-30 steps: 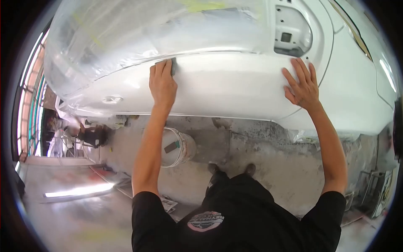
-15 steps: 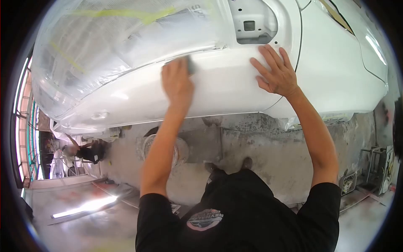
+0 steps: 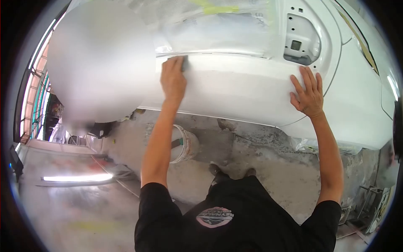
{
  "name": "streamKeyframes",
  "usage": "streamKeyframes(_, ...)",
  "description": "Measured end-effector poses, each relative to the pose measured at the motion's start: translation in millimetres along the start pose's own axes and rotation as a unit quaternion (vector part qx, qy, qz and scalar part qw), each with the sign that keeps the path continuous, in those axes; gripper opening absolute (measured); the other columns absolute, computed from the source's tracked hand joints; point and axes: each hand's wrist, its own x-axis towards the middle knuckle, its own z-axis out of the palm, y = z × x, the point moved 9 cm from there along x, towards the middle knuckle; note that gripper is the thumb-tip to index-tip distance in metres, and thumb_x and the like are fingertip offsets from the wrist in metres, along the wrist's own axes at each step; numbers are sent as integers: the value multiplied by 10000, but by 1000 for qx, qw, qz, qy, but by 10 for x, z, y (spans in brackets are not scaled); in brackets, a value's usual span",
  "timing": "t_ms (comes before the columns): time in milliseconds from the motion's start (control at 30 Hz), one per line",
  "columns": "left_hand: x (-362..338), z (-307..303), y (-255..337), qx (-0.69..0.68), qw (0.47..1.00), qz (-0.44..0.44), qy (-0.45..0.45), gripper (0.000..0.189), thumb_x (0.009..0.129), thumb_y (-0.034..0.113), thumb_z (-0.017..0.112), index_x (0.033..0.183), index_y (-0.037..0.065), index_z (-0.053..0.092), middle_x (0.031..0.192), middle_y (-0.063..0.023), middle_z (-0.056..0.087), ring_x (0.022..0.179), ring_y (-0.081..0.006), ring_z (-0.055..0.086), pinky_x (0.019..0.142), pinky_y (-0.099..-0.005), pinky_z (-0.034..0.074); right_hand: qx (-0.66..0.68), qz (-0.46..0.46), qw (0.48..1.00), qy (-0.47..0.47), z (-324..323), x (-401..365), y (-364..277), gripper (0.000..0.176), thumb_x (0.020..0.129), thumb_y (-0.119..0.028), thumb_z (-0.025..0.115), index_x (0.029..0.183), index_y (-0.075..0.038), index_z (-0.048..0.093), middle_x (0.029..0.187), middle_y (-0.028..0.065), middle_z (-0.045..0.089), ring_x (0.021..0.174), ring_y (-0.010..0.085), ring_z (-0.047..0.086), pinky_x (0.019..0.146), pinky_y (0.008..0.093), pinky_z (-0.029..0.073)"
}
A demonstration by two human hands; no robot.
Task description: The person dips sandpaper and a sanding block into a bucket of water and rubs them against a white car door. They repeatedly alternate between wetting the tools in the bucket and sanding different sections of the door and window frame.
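Observation:
My left hand [image 3: 173, 82] is wrapped round a dark grey pad [image 3: 184, 63] and presses it on the white car body panel [image 3: 235, 90], just below the plastic-covered window area. Only the pad's right edge shows beside the fingers. Further right, my right hand [image 3: 310, 94] lies flat on the same panel with its fingers spread, below an oval opening [image 3: 303, 38] in the bodywork. Clear plastic film [image 3: 218, 33] with yellow-green tape [image 3: 214, 7] covers the part above the panel.
A white bucket [image 3: 189, 145] stands on the grey floor [image 3: 277, 176], partly behind my left forearm. A bright tube light [image 3: 77, 178] is at the lower left. Metal frames [image 3: 369, 206] stand at the lower right. A large blur hides the upper left.
The view has shifted, so the car's opening and my right hand appear further right and lower. More of the bucket shows. My left hand still holds the pad against the panel.

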Motion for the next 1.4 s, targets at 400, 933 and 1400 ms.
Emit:
streamKeyframes(400, -62, -189, -390, -56, 998, -34, 10, 304, 857, 19, 581, 1132, 56, 706, 1115, -146, 682, 1070, -354, 627, 917, -464, 524, -32, -32, 999, -12, 38, 19, -46, 675, 901, -272, 673, 1533, -152, 468, 1619, 187, 381, 1504, 363, 359, 1224, 580, 233)
streamKeyframes(933, -2939, -1038, 457, -465, 721, -481, -180, 328, 974, 273, 672, 921, -51, 666, 756, -129, 652, 710, -171, 561, 690, -374, 494, 662, 237, 667, -245, 804, -684, -3815, 516, 982, -114, 627, 1457, 15, 472, 1298, 126, 608, 1110, 178, 607, 969, 305, 491)
streamKeyframes(1400, -3473, -2006, -1346, -533, 698, -401, -263, 362, 942, 227, 730, 1211, -9, 679, 1067, -121, 690, 956, -200, 653, 818, -352, 526, 682, 531, 423, -273, 1171, -866, -5125, 277, 960, -158, 631, 1158, 36, 637, 978, 132, 715, 739, 261, 719, 609, 351, 618)
